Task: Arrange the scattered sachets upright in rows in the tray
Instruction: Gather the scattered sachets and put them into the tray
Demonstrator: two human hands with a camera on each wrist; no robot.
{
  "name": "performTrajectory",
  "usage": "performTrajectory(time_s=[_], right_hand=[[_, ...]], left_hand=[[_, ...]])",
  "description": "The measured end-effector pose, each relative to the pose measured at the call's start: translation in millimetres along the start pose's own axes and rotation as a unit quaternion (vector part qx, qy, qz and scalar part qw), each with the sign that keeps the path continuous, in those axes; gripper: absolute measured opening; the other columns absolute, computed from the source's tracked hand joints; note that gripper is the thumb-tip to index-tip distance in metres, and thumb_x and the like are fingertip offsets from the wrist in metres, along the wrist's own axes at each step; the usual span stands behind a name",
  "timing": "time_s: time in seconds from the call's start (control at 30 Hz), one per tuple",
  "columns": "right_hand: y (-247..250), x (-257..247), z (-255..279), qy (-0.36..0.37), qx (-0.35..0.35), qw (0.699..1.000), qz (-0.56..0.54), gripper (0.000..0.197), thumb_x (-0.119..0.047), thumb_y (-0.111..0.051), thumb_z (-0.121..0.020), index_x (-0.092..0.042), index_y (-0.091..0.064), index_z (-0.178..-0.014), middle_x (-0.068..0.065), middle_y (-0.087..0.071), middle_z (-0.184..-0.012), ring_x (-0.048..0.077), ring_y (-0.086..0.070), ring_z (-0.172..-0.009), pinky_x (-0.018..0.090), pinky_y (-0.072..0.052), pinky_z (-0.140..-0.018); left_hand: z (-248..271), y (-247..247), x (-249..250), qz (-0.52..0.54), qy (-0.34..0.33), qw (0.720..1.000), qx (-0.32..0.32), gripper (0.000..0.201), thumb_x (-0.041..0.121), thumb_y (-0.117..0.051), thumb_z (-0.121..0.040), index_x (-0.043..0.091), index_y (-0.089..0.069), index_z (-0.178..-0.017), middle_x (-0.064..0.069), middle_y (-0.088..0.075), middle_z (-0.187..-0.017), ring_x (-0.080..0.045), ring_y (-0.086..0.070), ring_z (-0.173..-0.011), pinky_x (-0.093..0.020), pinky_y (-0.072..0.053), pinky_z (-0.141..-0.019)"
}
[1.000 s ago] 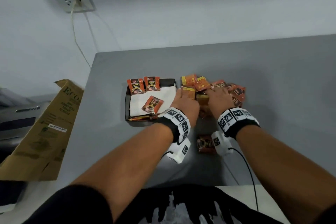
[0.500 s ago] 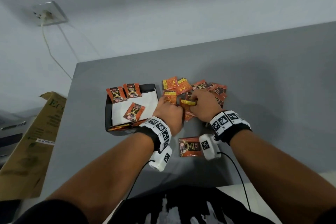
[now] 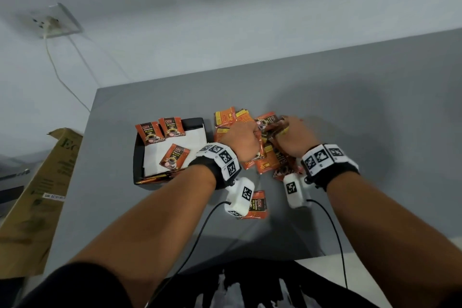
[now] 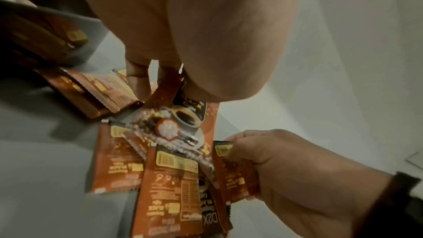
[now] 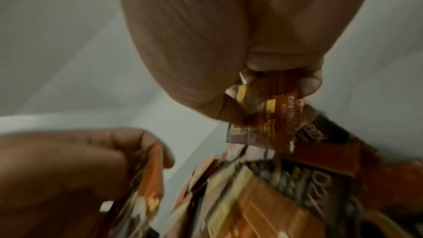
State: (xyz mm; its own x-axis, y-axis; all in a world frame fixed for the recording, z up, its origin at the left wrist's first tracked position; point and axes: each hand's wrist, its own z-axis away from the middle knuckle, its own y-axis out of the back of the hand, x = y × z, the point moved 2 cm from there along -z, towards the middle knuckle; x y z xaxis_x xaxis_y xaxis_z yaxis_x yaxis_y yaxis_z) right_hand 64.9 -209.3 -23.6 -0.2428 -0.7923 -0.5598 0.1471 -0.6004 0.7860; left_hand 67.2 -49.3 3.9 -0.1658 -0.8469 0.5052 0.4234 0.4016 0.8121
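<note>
left hand point(image 3: 243, 139) grip clamped on a sachet point(image 4: 183, 120) | right hand point(image 3: 291, 136) grip pinching another sachet point(image 5: 272, 108) (gathering for rows) | pile point(image 3: 265, 160) at tray point(image 3: 137, 155)'s 3 o'clock on table point(image 3: 350, 112)

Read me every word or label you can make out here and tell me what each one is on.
"D2X" and "BLACK": sachets in the tray, and the lone sachet near the table edge.
"D2X", upside down: sachet in the pile.
"EC...": cardboard box; the rest is cut off.
Box sticker and the sachets' small print: too blurred to read.
</note>
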Motion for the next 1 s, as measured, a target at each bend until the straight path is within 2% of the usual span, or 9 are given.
performTrajectory(time_s=[0.1, 0.17, 0.27, 0.43, 0.6, 0.73, 0.87, 0.93, 1.0], right_hand=[[-24, 16, -4, 0.001, 0.0, 0.995, 0.099, 0.049, -0.021, -0.068, -0.083, -0.011, -0.054, -0.13, 0.013, -0.055, -0.134, 0.032, -0.046, -0.128, 0.039, -0.042, -0.107], [-31, 23, -4, -0.002, 0.01, 0.992, 0.127, 0.059, -0.023, -0.068, -0.085, -0.01, -0.045, -0.137, 0.013, -0.048, -0.141, 0.033, -0.038, -0.133, 0.041, -0.033, -0.112], [-32, 25, -5, 0.008, 0.02, 0.99, 0.138, 0.047, -0.022, -0.063, -0.088, -0.008, -0.048, -0.13, 0.014, -0.05, -0.137, 0.032, -0.041, -0.129, 0.04, -0.033, -0.11], [-32, 22, -1, -0.012, 0.038, 0.993, 0.112, 0.056, -0.022, -0.067, -0.086, -0.009, -0.043, -0.135, 0.014, -0.046, -0.14, 0.034, -0.043, -0.128, 0.044, -0.04, -0.106], [-30, 19, 0, -0.048, 0.037, 0.99, 0.124, 0.056, -0.027, -0.071, -0.082, -0.013, -0.046, -0.131, 0.014, -0.044, -0.138, 0.035, -0.043, -0.126, 0.045, -0.04, -0.103], [-27, 20, -5, -0.056, 0.023, 0.993, 0.098, 0.066, -0.026, -0.075, -0.082, -0.016, -0.038, -0.136, 0.014, -0.053, -0.135, 0.036, -0.048, -0.127, 0.049, -0.039, -0.105], [-16, 20, -9, -0.054, -0.011, 0.997, 0.05, 0.061, -0.035, -0.072, -0.08, -0.025, -0.043, -0.132, 0.001, -0.064, -0.121, 0.027, -0.06, -0.114, 0.051, -0.043, -0.104], [-8, 22, -13, -0.03, -0.029, 0.999, 0.001, 0.047, -0.045, -0.076, -0.07, -0.034, -0.06, -0.112, -0.013, -0.07, -0.103, 0.016, -0.068, -0.096, 0.042, -0.054, -0.091], [0, 24, -8, -0.015, -0.056, 0.998, 0.004, 0.027, -0.035, -0.078, -0.069, -0.025, -0.07, -0.094, -0.009, -0.073, -0.086, 0.013, -0.071, -0.082, 0.029, -0.055, -0.072]], left_hand=[[-5, -17, 11, -0.063, -0.014, 0.997, -0.039, 0.026, 0.008, -0.052, -0.088, 0.008, -0.062, -0.113, -0.009, -0.064, -0.107, -0.025, -0.062, -0.094, -0.037, -0.055, -0.08], [-6, -28, 13, -0.118, -0.02, 0.992, -0.046, 0.03, 0.013, -0.058, -0.086, 0.01, -0.06, -0.116, -0.009, -0.063, -0.112, -0.028, -0.059, -0.105, -0.04, -0.051, -0.093], [-5, -41, 10, -0.18, -0.023, 0.982, -0.042, 0.046, 0.024, -0.067, -0.085, 0.012, -0.056, -0.128, -0.011, -0.055, -0.125, -0.032, -0.047, -0.122, -0.04, -0.039, -0.106], [-2, -48, 4, -0.177, -0.033, 0.983, -0.021, 0.05, 0.021, -0.072, -0.082, 0.011, -0.056, -0.128, -0.013, -0.047, -0.132, -0.033, -0.038, -0.129, -0.04, -0.038, -0.107], [5, -35, 1, -0.07, -0.003, 0.997, -0.041, 0.044, 0.016, -0.064, -0.085, 0.015, -0.049, -0.126, -0.011, -0.063, -0.112, -0.03, -0.063, -0.101, -0.037, -0.055, -0.08], [8, -16, -9, -0.021, 0.043, 0.998, -0.037, 0.036, 0.023, -0.047, -0.093, 0.014, -0.049, -0.128, -0.007, -0.064, -0.1, -0.024, -0.065, -0.085, -0.038, -0.058, -0.075], [10, -29, -12, -0.145, 0.067, 0.984, -0.073, 0.046, 0.036, -0.049, -0.096, 0.005, -0.055, -0.129, -0.016, -0.054, -0.131, -0.032, -0.056, -0.113, -0.045, -0.052, -0.096], [11, -40, -13, -0.17, 0.091, 0.979, -0.072, 0.056, 0.044, -0.055, -0.093, 0.012, -0.05, -0.138, -0.014, -0.042, -0.142, -0.036, -0.041, -0.13, -0.047, -0.041, -0.106], [11, -49, -15, -0.166, 0.097, 0.98, -0.045, 0.063, 0.043, -0.063, -0.09, 0.015, -0.044, -0.143, -0.011, -0.035, -0.149, -0.034, -0.034, -0.137, -0.044, -0.036, -0.109]])
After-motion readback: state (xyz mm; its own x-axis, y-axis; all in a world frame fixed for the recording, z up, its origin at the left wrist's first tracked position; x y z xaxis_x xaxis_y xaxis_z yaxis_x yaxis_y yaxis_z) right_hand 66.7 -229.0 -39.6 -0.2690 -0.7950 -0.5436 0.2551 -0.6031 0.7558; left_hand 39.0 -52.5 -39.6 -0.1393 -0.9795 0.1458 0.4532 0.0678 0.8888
